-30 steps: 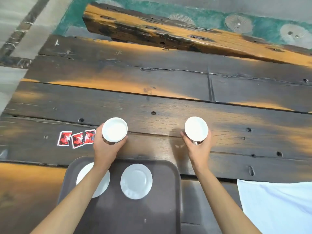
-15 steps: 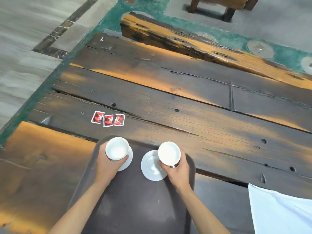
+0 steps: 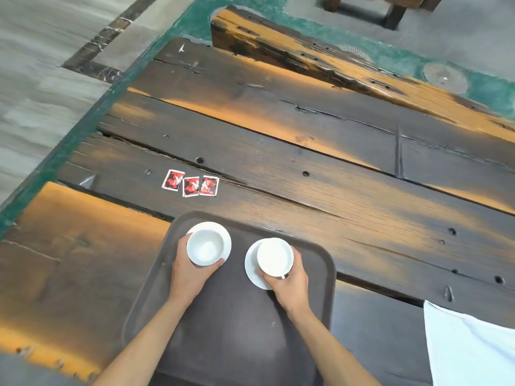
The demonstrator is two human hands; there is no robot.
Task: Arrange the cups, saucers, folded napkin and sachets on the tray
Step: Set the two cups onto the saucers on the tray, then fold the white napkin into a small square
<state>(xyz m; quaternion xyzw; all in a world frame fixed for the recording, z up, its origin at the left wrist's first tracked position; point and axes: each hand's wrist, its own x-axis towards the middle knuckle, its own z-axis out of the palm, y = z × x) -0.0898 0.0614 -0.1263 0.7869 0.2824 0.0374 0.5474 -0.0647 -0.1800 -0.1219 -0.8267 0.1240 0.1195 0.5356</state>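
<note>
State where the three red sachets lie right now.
The three red sachets lie in a row on the wooden table, just beyond the tray's far-left corner.

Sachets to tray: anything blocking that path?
Nothing visible. The three sachets lie on bare table just beyond the tray rim. Both hands, left hand and right hand, are busy holding cups.
</note>
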